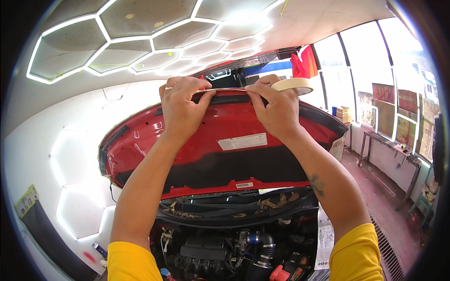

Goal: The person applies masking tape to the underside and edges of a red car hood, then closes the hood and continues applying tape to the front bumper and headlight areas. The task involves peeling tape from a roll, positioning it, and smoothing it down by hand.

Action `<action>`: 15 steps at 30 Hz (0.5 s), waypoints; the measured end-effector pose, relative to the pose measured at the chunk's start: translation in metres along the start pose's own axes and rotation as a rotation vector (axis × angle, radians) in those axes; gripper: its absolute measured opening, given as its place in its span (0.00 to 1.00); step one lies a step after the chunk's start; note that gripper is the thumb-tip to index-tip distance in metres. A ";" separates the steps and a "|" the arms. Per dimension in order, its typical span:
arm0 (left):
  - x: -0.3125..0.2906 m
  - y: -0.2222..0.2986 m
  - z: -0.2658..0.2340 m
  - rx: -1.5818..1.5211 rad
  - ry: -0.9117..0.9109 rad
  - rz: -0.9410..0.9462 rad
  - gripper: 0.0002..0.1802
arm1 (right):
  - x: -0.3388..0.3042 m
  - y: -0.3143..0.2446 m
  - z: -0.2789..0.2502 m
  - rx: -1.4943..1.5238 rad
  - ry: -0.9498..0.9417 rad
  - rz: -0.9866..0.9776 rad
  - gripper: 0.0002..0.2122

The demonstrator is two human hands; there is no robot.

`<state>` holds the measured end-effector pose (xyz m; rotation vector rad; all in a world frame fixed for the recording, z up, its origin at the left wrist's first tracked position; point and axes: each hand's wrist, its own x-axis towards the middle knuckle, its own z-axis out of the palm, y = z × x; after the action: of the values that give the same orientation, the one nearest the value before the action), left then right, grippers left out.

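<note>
Pinching far edge of raised red hood [212, 126], left hand [183, 103], thumb on near side, fingers over top! Middle now: hood spanning behind both forearms, engine [205, 249] near, below. Right hand [277, 104], thumb and fingers closed on same edge; cream tape roll [293, 83] against its fingers, hold on roll: can't tell. Far right, narrow bench [387, 143].

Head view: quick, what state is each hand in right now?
Left hand: closed, pinching the edge of the raised red car hood.
Right hand: closed at the same edge, also holding a masking tape roll.
</note>
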<state>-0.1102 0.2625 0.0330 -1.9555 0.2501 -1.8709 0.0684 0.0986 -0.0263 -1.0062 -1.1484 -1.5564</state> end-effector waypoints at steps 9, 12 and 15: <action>-0.146 0.088 -0.096 -0.323 0.112 -0.135 0.24 | -0.184 -0.119 -0.139 0.557 -0.100 1.058 0.29; -0.255 0.168 -0.078 -0.631 -0.104 -0.468 0.17 | -0.304 -0.162 -0.199 0.396 -0.621 1.459 0.44; -0.323 0.207 -0.092 -0.762 -0.394 -1.124 0.11 | -0.334 -0.196 -0.211 0.956 -0.587 1.588 0.53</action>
<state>-0.1939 0.1936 -0.3461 -3.4210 -0.4279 -2.0336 -0.0599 -0.0113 -0.4334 -1.1324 -0.7894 0.5423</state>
